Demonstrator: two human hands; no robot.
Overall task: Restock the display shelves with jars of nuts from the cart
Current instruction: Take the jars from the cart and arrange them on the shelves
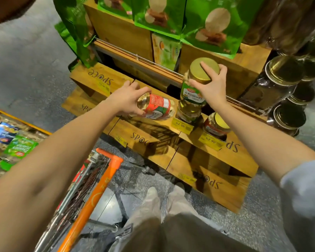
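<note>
A red-labelled jar (155,107) is gripped sideways by the left hand (127,99); a gold-lidded cashew jar (196,84) is held upright by the right hand (212,84) above the wooden shelf (153,130).

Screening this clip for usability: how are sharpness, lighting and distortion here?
Head view: wide-angle bending toward the edges; cashew jar label readable in the right hand; red-label jar in the left hand slightly smeared; glare on the gold lids at right; a latticed shadow crosses the wooden shelf.
</note>
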